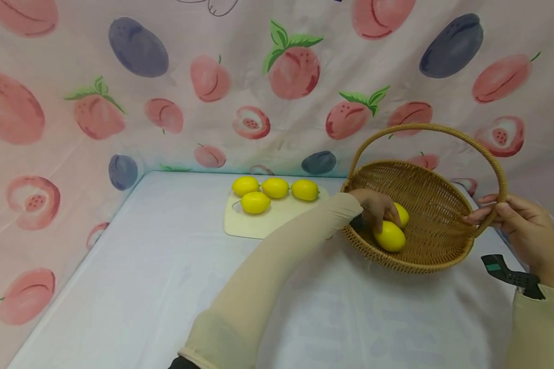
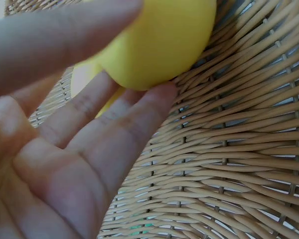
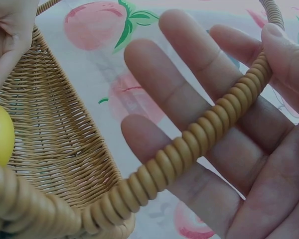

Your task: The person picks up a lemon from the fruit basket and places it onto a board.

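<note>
A brown wicker basket (image 1: 436,205) is tipped so its opening faces me. My left hand (image 1: 374,205) reaches inside it, gripping a yellow lemon (image 2: 164,45) between thumb and fingertips. Partly behind the fingers, a second lemon (image 1: 401,214) shows in the basket. At the right side, my right hand (image 1: 526,225) holds the wrapped handle (image 3: 189,144). In the right wrist view its thumb presses the handle, and the fingers lie behind it, fairly straight.
Several lemons (image 1: 256,202) sit on a cream cutting board (image 1: 244,228) left of the basket. Board and basket are on a white-covered table (image 1: 157,287). A fruit-printed cloth (image 1: 258,66) hangs behind and along the left side.
</note>
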### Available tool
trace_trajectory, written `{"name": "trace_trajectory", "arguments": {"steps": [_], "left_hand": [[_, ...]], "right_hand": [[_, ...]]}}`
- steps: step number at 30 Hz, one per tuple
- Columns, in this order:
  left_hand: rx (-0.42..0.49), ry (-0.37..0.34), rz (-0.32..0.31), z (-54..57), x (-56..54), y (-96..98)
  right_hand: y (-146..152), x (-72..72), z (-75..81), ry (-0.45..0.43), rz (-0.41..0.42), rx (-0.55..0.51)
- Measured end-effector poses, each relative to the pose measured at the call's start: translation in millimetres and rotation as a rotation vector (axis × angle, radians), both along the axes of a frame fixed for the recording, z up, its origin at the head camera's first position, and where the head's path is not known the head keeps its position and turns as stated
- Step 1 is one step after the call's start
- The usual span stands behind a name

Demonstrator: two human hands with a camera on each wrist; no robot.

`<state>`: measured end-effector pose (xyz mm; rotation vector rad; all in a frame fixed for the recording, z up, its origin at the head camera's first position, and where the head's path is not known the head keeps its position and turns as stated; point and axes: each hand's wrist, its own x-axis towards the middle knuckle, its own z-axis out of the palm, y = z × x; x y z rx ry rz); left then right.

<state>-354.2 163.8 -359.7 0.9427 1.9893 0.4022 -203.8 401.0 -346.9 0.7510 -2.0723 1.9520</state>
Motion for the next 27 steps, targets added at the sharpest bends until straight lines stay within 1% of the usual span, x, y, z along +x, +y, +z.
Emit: {"name": "trace_trajectory", "arguments": {"steps": [3, 6, 10, 14, 17, 22, 24, 27], "left_hand": [[0.021, -0.006, 0.002, -0.5, 2.1, 0.5], [0.065, -0.007, 0.005, -1.7, 5.2, 1.3], [0.117, -0.001, 0.0, -4.9, 7.4, 3.3], [0.132, 0.011, -0.009, -9.2, 6.2, 5.6], [0.124, 0.025, -0.012, -10.1, 5.7, 6.6], [0.126, 0.008, -0.022, -8.7, 6.9, 5.0], [0.138, -0.021, -0.02, -8.7, 7.2, 4.2], [0.151, -0.022, -0.035, -8.5, 7.5, 4.0]], "right_hand": [[0.6, -0.6, 0.1, 0.006, 0.025, -0.016], [1.0, -1.1, 0.3, 0.011, 0.048, -0.036], [0.2, -1.0, 0.8, 0.011, 0.041, -0.037], [-1.3, -0.3, 1.5, 0.006, 0.022, -0.028], [-1.8, 0.1, 1.5, 0.0, -0.001, -0.011], [-1.1, -0.3, 0.6, -0.004, -0.013, 0.003], [-0.8, -0.7, 0.5, -0.002, -0.005, 0.0], [-0.5, -1.0, 0.5, -0.003, -0.005, 0.0]]}}
